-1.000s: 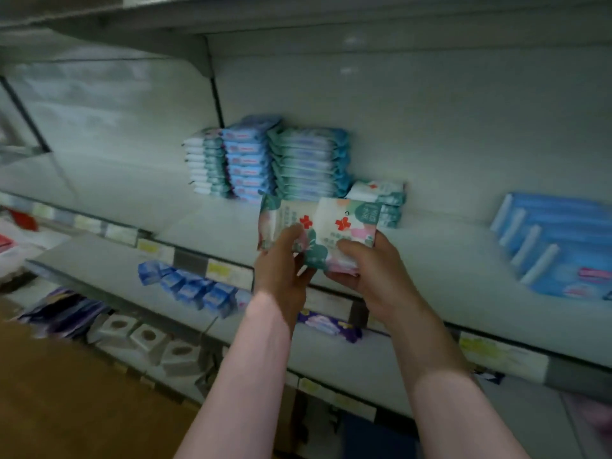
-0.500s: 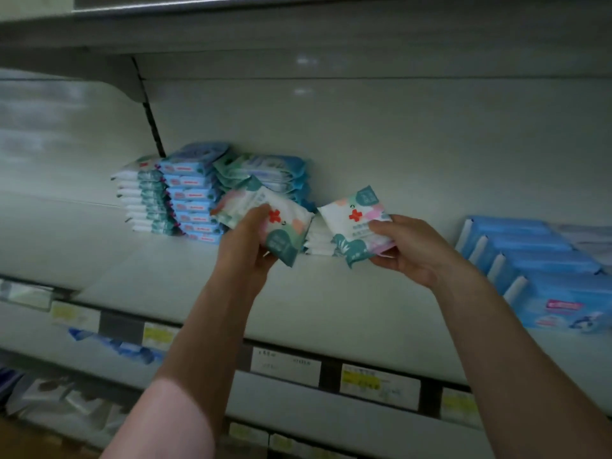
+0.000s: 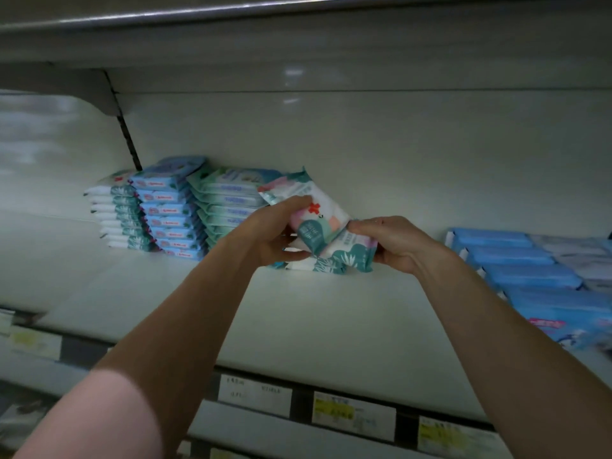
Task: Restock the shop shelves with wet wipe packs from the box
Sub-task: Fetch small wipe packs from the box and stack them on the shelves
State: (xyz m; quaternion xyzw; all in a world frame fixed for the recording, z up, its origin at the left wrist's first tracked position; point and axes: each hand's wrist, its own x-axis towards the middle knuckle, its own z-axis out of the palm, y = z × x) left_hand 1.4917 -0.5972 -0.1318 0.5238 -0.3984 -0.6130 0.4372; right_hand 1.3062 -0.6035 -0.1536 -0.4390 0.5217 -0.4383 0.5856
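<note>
Grips a tilted pack (image 3: 314, 213) of wet wipes in the left hand (image 3: 265, 233), thumb across the front near the red cross, fingers curled behind. Pinches a second pack (image 3: 351, 251) by its right end in the right hand (image 3: 394, 243), fingers curled over the top edge. Holds the two touching, tilted pack overlapping the second from above, both at the back of the shelf (image 3: 298, 309) right over a low pile (image 3: 314, 266) with the same green leaf print. Probably means to lay the second pack flat on that pile first, with the other raised and angled clear for the next go. Groups like with like: pile just beside the teal stack (image 3: 228, 207), then the blue stack (image 3: 169, 210), then the white stack (image 3: 116, 217) furthest left. Leaves bare shelf to the right before the blue packs (image 3: 530, 276), well apart.

Cannot tell how many packs are in the low pile, mostly hidden by both hands, nor whether the second pack already rests on it. Left fingertips hidden behind the pack. No box in view. Print on packs and price labels (image 3: 352, 415) too blurred to read. Blue packs cut off at the right edge.
</note>
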